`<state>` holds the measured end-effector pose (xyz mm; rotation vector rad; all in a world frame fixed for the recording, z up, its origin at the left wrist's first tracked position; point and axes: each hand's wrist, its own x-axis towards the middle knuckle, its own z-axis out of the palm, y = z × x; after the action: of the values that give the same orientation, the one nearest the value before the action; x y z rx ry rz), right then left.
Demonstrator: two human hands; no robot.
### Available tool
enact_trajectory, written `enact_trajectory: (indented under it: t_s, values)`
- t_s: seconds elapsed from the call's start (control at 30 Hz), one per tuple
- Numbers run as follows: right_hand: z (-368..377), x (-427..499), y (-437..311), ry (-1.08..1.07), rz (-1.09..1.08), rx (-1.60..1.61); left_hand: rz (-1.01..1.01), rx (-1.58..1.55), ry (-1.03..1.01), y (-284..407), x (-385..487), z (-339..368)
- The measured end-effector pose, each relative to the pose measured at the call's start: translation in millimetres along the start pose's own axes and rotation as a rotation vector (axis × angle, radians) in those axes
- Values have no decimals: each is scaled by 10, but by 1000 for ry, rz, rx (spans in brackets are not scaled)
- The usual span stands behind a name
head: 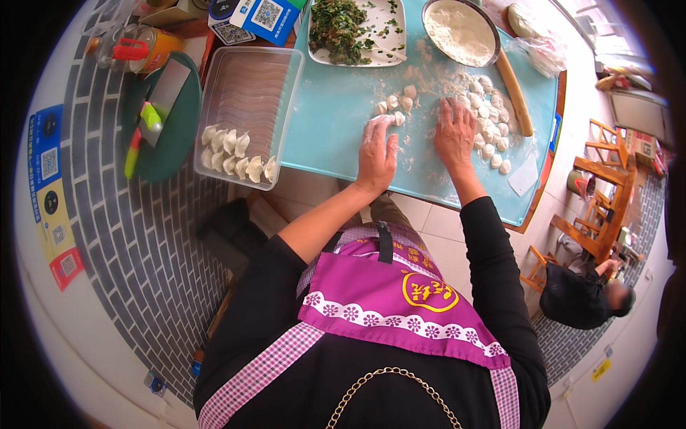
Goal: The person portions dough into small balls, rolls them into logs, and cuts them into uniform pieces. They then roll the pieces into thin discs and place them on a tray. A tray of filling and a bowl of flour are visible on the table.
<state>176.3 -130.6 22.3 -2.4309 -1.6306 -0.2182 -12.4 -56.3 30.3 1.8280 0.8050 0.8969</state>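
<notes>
My left hand (378,155) is over the floured blue-green mat (332,134), thumb apart from the fingers. Its floury fingertips are beside a small dough piece (399,118), and I cannot tell whether they touch it. A few more dough pieces (392,102) lie just beyond those fingertips. Palm down, my right hand (455,128) lies at the left edge of a pile of floured dough pieces (487,128); what is under the palm is hidden. A wooden rolling pin (514,94) rests right of the pile. Nearer me is a pale flat scraper (523,176).
A clear plastic box (249,91) holds several shaped dumplings (230,145). Behind are a tray (394,32) of chopped green filling (337,32) and a bowl of flour (460,33). A cleaver (167,96) lies on a green board (182,128) at left. Another person (579,295) sits far right.
</notes>
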Motion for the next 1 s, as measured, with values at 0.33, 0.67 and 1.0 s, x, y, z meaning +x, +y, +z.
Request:
enact_trajectory:
  t_s: [0.33,0.67,1.0]
  values:
    - [-259,-148,0,107,189,766,24,41,-40,229,-117,179]
    - [-506,-61,-164,7,509,1852,-251,-476,-343,543,149,555]
    - [-309,-151,-318,-44,556,1285,-494,-367,-333,320,113,87]
